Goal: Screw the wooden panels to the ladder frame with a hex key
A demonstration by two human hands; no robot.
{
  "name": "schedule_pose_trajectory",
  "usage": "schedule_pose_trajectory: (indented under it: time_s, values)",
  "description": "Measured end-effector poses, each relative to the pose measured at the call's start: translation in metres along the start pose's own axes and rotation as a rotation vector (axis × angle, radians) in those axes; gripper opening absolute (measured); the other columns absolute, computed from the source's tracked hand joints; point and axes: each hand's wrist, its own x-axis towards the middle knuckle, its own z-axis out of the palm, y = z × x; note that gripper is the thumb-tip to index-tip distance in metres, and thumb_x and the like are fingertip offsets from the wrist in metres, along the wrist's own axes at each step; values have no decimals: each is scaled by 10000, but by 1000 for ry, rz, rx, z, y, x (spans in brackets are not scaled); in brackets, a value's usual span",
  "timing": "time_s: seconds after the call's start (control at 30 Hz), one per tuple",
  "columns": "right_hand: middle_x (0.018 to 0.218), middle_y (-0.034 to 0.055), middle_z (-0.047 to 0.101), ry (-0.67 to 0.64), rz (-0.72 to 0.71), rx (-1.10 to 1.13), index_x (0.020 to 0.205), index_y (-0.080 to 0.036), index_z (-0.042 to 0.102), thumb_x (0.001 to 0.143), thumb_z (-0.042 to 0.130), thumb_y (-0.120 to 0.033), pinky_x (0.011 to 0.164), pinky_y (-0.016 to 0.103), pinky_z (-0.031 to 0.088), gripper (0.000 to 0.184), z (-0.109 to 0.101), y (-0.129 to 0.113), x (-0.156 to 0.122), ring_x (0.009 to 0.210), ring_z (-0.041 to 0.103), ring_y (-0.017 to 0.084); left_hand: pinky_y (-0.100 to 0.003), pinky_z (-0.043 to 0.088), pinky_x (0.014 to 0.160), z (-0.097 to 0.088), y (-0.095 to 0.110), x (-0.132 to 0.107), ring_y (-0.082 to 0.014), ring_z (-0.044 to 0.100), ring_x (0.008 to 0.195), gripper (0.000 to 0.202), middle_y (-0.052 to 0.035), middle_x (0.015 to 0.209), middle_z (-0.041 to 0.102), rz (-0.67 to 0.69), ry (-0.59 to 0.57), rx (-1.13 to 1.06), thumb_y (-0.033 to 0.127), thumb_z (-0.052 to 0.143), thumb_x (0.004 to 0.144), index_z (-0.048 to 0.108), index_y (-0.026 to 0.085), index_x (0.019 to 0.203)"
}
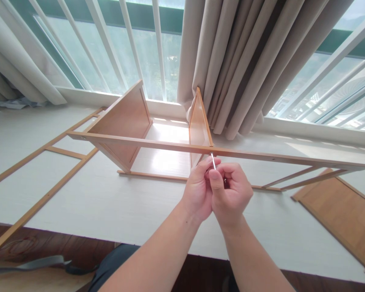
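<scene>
My left hand (198,190) and my right hand (232,191) are closed together, touching, just in front of a long wooden rail (158,143). A thin metal shaft, apparently a hex key (213,162), sticks up from between the fingers. Its tip meets the rail where an upright panel joins behind. My right thumb presses along the shaft, while the left fingers curl around its other side; the lower end is hidden in the hands. The rail belongs to a wooden shelf frame lying on its side, with a larger panel (118,121) and a narrower panel (200,121) standing between its rails.
Beneath the frame is a white surface (88,202). A ladder-like wooden frame (48,196) lies left, and a loose wooden panel (340,211) lies right. Behind stand beige curtains (231,61) and a barred window (115,48). A grey strap (33,264) is below left.
</scene>
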Motion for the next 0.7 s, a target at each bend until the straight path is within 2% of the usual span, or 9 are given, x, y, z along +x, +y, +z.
schedule_pose_trajectory:
  time_s: [0.23, 0.7]
  values:
    - [656, -15, 622, 6, 8, 6, 760, -214, 613, 959, 675, -427, 580, 265, 502, 298, 0, -1, 0, 652, 634, 159, -168, 467, 652, -1, 0, 1, -57, 566, 626, 262, 49, 619, 543, -2, 13, -14, 289, 911, 682, 709, 130, 733]
    - [657, -10, 633, -3, 5, 2, 768, -215, 626, 983, 631, -422, 570, 270, 498, 299, 0, -3, 0, 620, 622, 155, -169, 452, 635, -1, 0, 2, -53, 534, 599, 251, 56, 599, 515, 2, 5, 3, 288, 908, 689, 711, 136, 719]
